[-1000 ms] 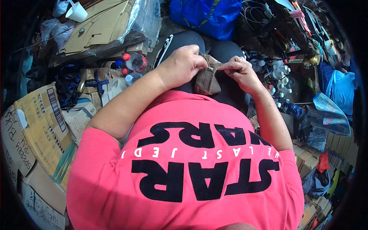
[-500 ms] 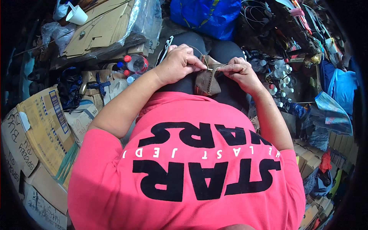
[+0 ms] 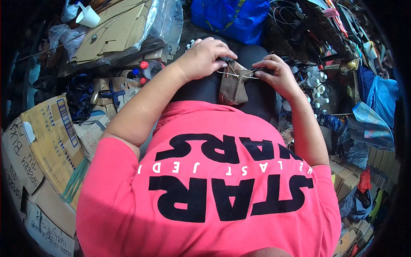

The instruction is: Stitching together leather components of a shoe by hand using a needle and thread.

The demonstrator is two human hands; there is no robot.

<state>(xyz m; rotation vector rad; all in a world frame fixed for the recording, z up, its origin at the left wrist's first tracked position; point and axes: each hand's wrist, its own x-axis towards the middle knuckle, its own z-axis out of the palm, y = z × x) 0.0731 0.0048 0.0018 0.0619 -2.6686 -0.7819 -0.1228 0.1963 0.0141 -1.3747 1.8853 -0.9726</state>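
Observation:
A brown shoe [image 3: 233,91] with raised stitching rests on my lap between my dark-trousered thighs, its toe end toward me. Pale laces [image 3: 233,75] cross over its opening and stretch out to both sides. My left hand [image 3: 208,58] is at the shoe's left, fingers bent and closed on one lace. On the other side, the thumb and fingers of my right hand [image 3: 276,73] pinch the other lace end. Part of the shoe's far end is hidden behind the laces and my left fingers.
Flattened cardboard [image 3: 112,32] and a white cup [image 3: 87,17] are at the far left. Bottles with red caps [image 3: 150,69] stand by my left forearm; several more bottles [image 3: 316,83] stand at right. A blue bag [image 3: 229,19] lies ahead. Cardboard boxes [image 3: 49,128] are stacked at left.
My hands have moved a little apart, and the laces now stretch wider across the shoe. My left hand has lifted slightly away from the shoe's opening.

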